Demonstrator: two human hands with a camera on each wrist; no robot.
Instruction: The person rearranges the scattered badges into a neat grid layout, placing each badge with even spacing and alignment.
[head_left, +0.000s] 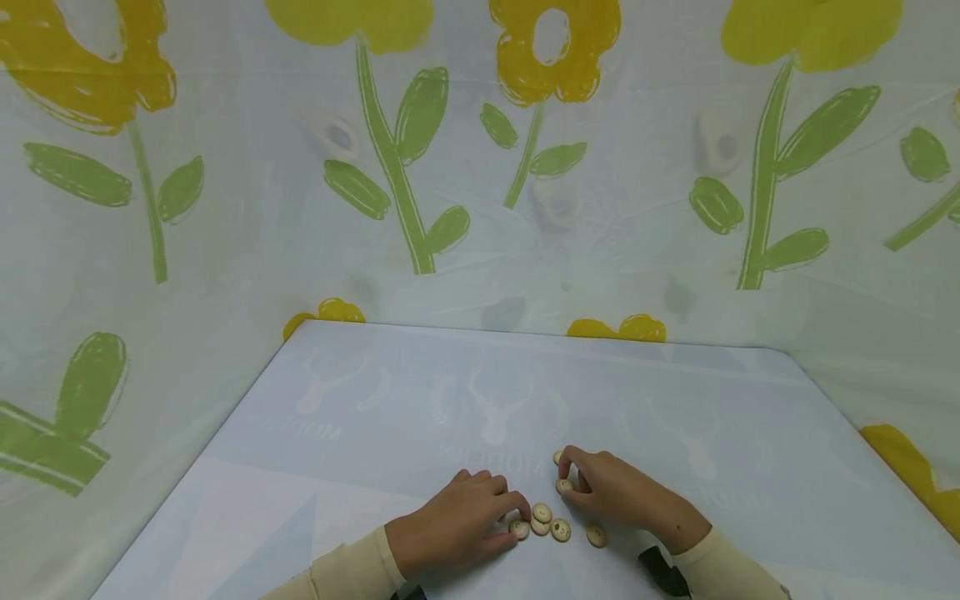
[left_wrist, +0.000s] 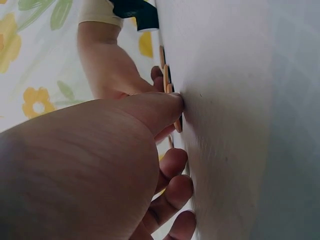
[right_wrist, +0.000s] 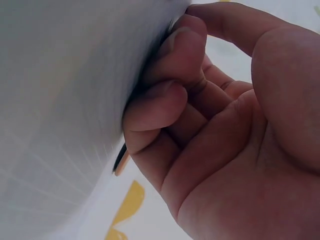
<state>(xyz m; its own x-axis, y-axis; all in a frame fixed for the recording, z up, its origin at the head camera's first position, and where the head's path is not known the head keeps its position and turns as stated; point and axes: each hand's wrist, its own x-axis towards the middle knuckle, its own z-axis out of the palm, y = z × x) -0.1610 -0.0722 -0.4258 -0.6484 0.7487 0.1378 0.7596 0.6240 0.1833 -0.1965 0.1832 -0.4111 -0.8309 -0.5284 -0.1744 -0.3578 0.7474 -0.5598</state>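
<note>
Several small round wooden discs with dark marks lie close together on the table. My left hand (head_left: 463, 521) pinches one wooden disc (head_left: 519, 530) between thumb and index finger, flat at the tabletop. Right beside it, one disc (head_left: 542, 512) overlaps another disc (head_left: 540, 527). Farther up, my right hand (head_left: 615, 492) holds a wooden disc (head_left: 564, 486) between its thumb and index finger. Behind its index finger a disc (head_left: 558, 457) is partly hidden. In the left wrist view, discs (left_wrist: 166, 77) appear edge-on, with dark undersides. The right wrist view shows curled fingers (right_wrist: 155, 107) at the tabletop.
Two more discs, one left (head_left: 560, 530) and one right (head_left: 596, 535), lie between the hands and the near edge. The pale table (head_left: 420, 392) has faint deer-head prints. A flowered curtain (head_left: 600, 250) surrounds its back and sides.
</note>
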